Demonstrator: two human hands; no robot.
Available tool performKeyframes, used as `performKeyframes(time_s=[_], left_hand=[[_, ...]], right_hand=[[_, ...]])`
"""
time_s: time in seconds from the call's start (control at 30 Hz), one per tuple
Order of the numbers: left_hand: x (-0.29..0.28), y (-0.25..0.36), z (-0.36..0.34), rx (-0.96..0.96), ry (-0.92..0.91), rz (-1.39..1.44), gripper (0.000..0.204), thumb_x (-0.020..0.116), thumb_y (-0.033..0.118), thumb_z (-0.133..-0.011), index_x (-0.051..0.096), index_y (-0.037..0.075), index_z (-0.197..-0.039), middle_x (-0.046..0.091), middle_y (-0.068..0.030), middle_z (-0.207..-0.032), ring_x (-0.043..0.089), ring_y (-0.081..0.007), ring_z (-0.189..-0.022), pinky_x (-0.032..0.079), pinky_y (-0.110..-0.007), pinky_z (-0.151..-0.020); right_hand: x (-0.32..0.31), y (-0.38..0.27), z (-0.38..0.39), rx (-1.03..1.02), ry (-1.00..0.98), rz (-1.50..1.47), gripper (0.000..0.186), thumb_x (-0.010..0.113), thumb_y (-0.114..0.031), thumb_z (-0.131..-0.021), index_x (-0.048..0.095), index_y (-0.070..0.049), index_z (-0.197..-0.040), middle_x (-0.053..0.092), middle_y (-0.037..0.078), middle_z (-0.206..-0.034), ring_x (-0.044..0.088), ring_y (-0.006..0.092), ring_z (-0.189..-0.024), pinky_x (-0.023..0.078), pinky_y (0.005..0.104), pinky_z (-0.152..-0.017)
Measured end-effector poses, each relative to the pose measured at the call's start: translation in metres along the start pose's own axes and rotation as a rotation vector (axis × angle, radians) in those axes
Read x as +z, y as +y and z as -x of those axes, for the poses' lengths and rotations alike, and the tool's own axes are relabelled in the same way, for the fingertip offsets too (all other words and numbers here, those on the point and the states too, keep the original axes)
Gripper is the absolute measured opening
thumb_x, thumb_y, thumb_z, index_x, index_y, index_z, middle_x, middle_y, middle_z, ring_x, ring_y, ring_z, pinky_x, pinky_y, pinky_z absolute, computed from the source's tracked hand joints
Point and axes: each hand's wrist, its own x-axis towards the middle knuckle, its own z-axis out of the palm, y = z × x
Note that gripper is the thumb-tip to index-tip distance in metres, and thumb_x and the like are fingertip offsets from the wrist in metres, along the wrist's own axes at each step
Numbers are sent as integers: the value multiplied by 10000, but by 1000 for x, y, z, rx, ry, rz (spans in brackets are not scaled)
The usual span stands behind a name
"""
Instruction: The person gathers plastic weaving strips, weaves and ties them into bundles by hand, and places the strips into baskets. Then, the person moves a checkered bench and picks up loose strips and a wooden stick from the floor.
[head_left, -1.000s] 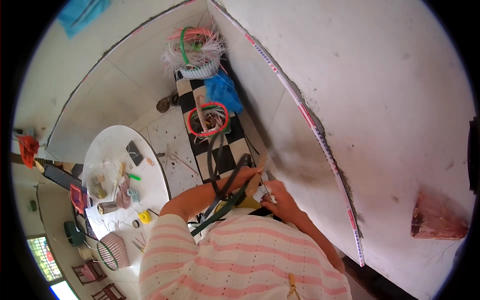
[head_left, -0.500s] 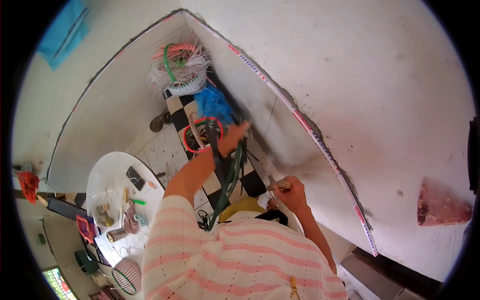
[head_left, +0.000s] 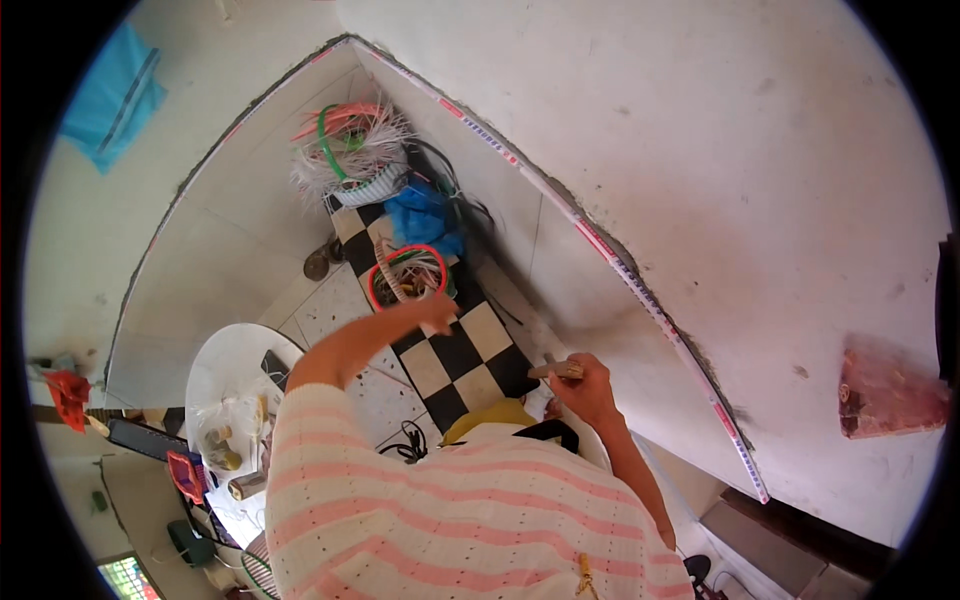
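Note:
My left hand [head_left: 435, 313] reaches forward over the checkered bench, just on the near side of a small basket [head_left: 443, 268] with a red rim and an upright pale handle. It holds nothing, and its fingers look loosely apart, though slightly blurred. Dark long strips [head_left: 448, 172] lie against the wall, beside and behind a blue plastic bag [head_left: 418, 212]. My right hand [head_left: 590, 388] is closed round a short brownish tool [head_left: 556, 370] with a flat end, whose exact kind I cannot make out, near the bench's right edge.
A white-and-green basket [head_left: 370, 188] with frayed pale strips stands at the bench's far end. To the left is a white round table [head_left: 232, 340] with a phone and plastic bags. Small brown round objects [head_left: 318, 265] sit on the floor. Tiled walls meet in the far corner.
The dark strips have left my left hand and now lie by the wall past the blue bag. My left hand has drawn back toward me; my right hand stays about where it was, with its tool.

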Motion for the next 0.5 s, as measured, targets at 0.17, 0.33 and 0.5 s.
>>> performKeyframes(time_s=[0.17,0.33,0.5], left_hand=[[-19,177,44,74,646,472,657,729,273,-688,448,92,-1253,496,-145,-1172,566,-310,-973,469,-388,-779],[-1,182,46,-179,605,469,317,713,197,-698,620,85,-980,590,-94,-1003,592,-284,-882,482,-357,-718],[34,137,88,-261,1102,820,207,748,139,-681,656,61,-850,626,-64,-740,616,-208,-720,486,-311,-638]], right_hand=[[23,-28,-11,-47,-125,-91,309,740,-133,-691,571,40,-883,587,172,-818,628,260,-695,509,302,-585],[24,-48,-26,-31,-393,-263,437,757,-197,-675,566,15,-1006,592,189,-973,622,296,-843,505,354,-729],[22,56,-4,260,-574,347,797,748,-417,-637,445,-23,-1260,522,231,-1190,486,321,-1133,372,361,-970]])
